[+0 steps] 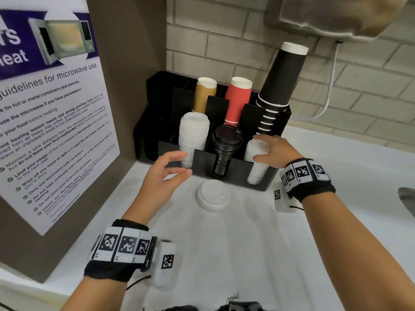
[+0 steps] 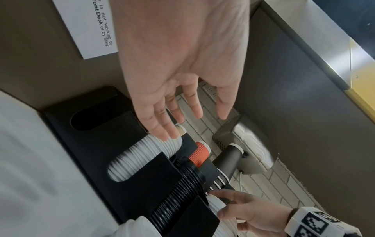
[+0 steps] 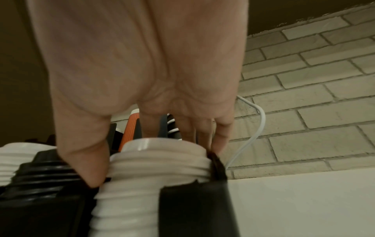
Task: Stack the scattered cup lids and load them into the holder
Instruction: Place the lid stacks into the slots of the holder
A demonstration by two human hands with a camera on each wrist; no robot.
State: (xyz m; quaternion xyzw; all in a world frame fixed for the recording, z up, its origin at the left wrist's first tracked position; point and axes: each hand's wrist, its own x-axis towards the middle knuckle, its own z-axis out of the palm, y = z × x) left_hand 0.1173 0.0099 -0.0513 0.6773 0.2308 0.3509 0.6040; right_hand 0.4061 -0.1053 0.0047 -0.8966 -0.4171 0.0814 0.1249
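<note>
A black holder (image 1: 202, 162) stands at the back of the white counter (image 1: 224, 254). Its front slots hold a tall white lid stack (image 1: 193, 135), a black lid stack (image 1: 226, 149) and a shorter white lid stack (image 1: 256, 173). My right hand (image 1: 258, 148) grips the top of that shorter white stack (image 3: 142, 200), thumb on the near side and fingers over the far side (image 3: 156, 160). My left hand (image 1: 185, 163) hovers empty in front of the left slot, fingers loosely spread (image 2: 194, 118). A few nested white lids (image 1: 213, 196) lie on the counter just in front of the holder.
Kraft cups (image 1: 204, 95), red cups (image 1: 238, 102) and a tall black cup stack (image 1: 280, 86) fill the holder's back row. A microwave poster (image 1: 56, 131) covers the left wall. A sink rim (image 1: 406, 198) shows at the right, and a white cable (image 1: 330, 93) hangs on the brick wall.
</note>
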